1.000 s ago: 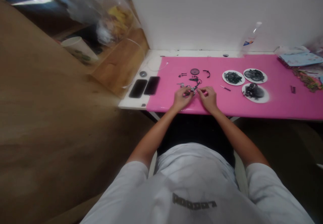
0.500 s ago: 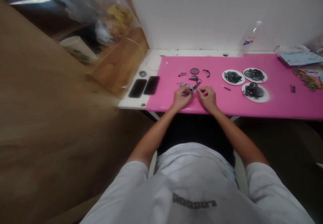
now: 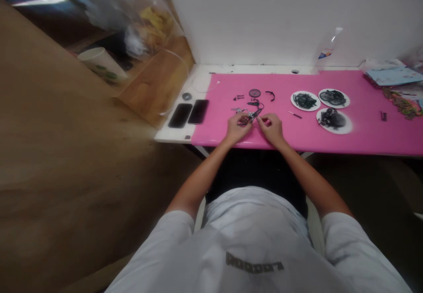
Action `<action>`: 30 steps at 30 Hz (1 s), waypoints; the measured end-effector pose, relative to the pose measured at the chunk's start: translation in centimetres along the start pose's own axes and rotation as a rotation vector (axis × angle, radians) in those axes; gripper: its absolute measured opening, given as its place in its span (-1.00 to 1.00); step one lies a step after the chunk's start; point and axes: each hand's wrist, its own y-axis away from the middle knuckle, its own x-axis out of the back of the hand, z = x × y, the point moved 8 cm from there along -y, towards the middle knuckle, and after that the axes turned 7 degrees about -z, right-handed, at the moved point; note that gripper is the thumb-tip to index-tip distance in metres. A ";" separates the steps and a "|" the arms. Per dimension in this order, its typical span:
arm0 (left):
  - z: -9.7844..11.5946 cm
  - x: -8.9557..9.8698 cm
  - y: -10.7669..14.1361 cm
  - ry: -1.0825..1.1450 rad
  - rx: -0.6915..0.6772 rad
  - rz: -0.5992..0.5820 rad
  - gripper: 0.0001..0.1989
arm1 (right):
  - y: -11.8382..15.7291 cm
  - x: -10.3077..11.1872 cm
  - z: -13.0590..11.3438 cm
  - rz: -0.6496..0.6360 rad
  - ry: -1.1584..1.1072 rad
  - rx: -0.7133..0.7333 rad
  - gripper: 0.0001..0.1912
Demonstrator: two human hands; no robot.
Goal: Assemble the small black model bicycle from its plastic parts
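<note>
Both hands in close over the pink mat (image 3: 370, 136), and the small dark assembly (image 3: 254, 114) is right between them!
The left hand (image 3: 238, 128) has it, fingers pinched on its near-left end; the long axis slants away and rightward, dark tip aimed toward the far right. Right hand (image 3: 271, 128), fingers curled at its right side, though whether they grip is too blurry to tell. Round disc (image 3: 254, 93) lies beyond!
</note>
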 end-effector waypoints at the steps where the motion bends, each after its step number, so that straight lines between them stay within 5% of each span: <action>1: 0.0 0.0 0.0 0.008 -0.014 0.006 -0.78 | 0.0 0.0 0.1 0.000 -0.009 0.002 -0.61; 13: -0.9 -0.2 -0.1 0.017 -0.039 0.018 -0.73 | -0.1 0.3 0.6 0.042 -0.082 0.000 -0.63; 24: -0.7 -0.3 0.0 -0.047 -0.084 0.019 -0.73 | -0.3 -0.4 1.1 -0.041 -0.104 -0.017 -0.36; 30: -1.3 0.0 -0.1 -0.036 -0.044 0.044 -0.70 | -0.2 0.1 1.0 0.025 -0.131 -0.049 -0.55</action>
